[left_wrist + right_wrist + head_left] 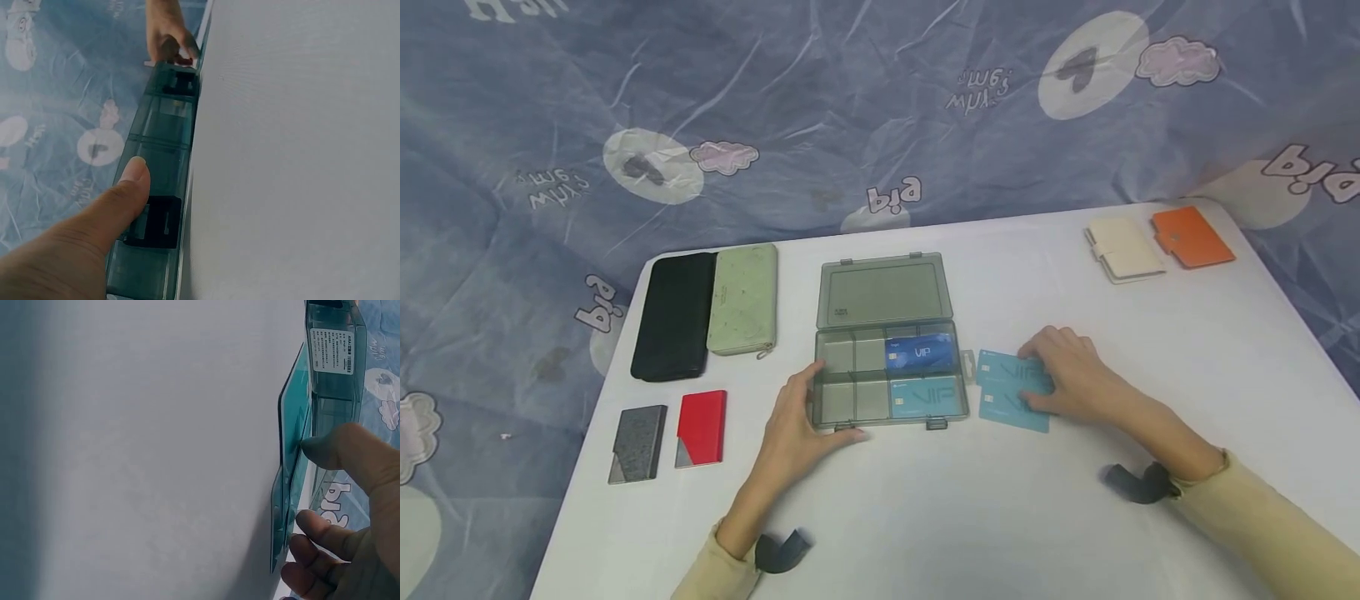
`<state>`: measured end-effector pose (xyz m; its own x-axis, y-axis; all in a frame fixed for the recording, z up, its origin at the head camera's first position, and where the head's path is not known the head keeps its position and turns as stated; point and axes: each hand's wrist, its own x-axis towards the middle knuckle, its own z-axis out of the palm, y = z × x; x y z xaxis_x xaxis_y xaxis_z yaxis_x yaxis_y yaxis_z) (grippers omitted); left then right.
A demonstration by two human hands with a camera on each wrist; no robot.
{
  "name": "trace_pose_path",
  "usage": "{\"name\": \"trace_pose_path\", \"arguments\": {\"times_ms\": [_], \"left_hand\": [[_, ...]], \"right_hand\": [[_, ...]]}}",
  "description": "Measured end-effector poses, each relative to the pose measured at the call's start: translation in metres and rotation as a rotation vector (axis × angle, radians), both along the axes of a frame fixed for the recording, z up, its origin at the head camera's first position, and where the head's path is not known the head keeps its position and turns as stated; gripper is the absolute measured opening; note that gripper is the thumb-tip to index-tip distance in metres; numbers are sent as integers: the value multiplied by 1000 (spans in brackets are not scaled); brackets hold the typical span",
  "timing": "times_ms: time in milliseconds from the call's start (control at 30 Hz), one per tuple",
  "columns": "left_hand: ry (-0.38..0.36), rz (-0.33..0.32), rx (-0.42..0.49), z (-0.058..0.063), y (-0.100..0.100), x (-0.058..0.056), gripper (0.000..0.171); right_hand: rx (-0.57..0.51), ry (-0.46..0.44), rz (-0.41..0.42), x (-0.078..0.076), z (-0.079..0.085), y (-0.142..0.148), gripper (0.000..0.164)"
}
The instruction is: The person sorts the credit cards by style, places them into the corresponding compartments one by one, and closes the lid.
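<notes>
A clear grey-green plastic compartment box (891, 372) lies flat with its hinged lid (883, 292) folded back. My left hand (797, 425) grips its near left corner, thumb along the front wall by a latch. A dark blue VIP card (919, 353) lies in the far right compartment and a light blue VIP card (925, 397) in the near right one. Beside the box, two light blue cards overlap: an upper card (1000, 369) and a lower card (1015, 412). My right hand (1071, 375) pinches the upper card across its width, thumb below and fingertips at its far edge.
At the left lie a black wallet (673, 315), a green zip wallet (742, 298), a grey card case (638, 443) and a red card case (702, 427). A cream card holder (1124, 248) and an orange one (1192, 237) lie far right. Patterned cloth (850, 108) hangs behind the white table (970, 517).
</notes>
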<state>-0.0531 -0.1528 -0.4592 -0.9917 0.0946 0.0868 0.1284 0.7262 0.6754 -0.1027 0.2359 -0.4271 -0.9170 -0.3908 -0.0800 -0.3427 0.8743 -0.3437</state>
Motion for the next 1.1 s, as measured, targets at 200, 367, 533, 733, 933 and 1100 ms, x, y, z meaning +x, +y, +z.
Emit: {"name": "trace_pose_path", "arguments": {"times_ms": [200, 367, 533, 733, 933, 1100], "left_hand": [[16, 2, -5, -3, 0, 1, 104], [28, -7, -1, -5, 0, 1, 104], [38, -14, -1, -5, 0, 1, 104], [39, -17, -1, -5, 1, 1, 104], [57, -18, -3, -5, 1, 1, 104], [75, -23, -5, -4, 1, 0, 104]], "right_hand": [[-31, -35, -9, -1, -2, -2, 51], [-21, -53, -35, -3, -5, 1, 57], [-13, -81, -34, -5, -6, 2, 59], [-39, -81, -4, -4, -6, 2, 55], [-5, -53, -15, -2, -4, 1, 60], [5, -87, -37, -5, 1, -5, 60]]}}
